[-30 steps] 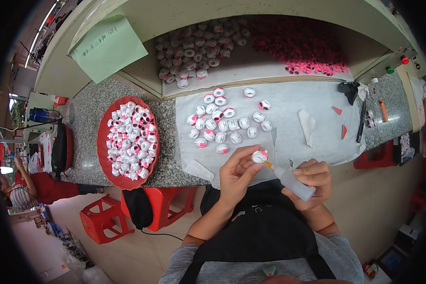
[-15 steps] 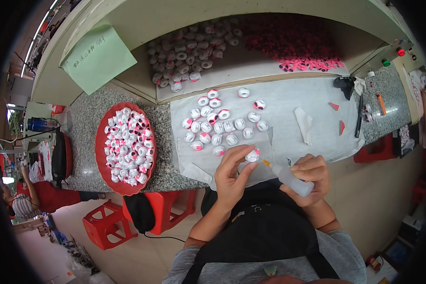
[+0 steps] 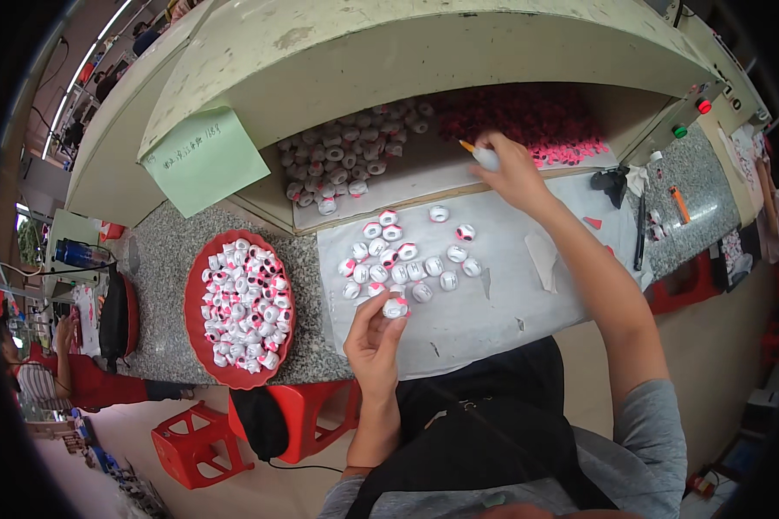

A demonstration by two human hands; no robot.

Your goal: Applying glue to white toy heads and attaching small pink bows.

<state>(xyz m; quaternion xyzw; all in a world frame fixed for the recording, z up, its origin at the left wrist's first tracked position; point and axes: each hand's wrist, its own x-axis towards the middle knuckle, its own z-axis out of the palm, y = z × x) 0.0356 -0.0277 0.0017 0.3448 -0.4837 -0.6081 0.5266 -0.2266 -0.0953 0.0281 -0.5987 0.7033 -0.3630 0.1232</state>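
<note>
Between the thumb and fingers of my left hand [image 3: 372,348] is a small white ball-shaped piece with pink patches [image 3: 395,308], held above the near edge of the white sheet [image 3: 446,342]. My right hand [image 3: 517,176] reaches far forward to the opening of the booth. It grips a translucent squeeze bottle [image 3: 486,159] with an orange nozzle, which points left. Just beyond that hand lies a heap of small pink and dark pieces [image 3: 571,149]; whether my fingertips touch it I cannot tell. Several similar white and pink pieces [image 3: 412,271] stand in loose rows on the sheet.
Left of the sheet, a red scalloped bowl [image 3: 201,342] is full of white and pink pieces. More white rings [image 3: 342,156] are heaped inside the booth. A black pen-like tool [image 3: 639,233] and an orange-handled tool [image 3: 680,205] lie at right. Red stools [image 3: 195,445] stand below.
My right hand with the squeeze bottle has gone from beside my left hand to the booth's far opening. My left hand has shifted left and nearer, still holding the white piece.
</note>
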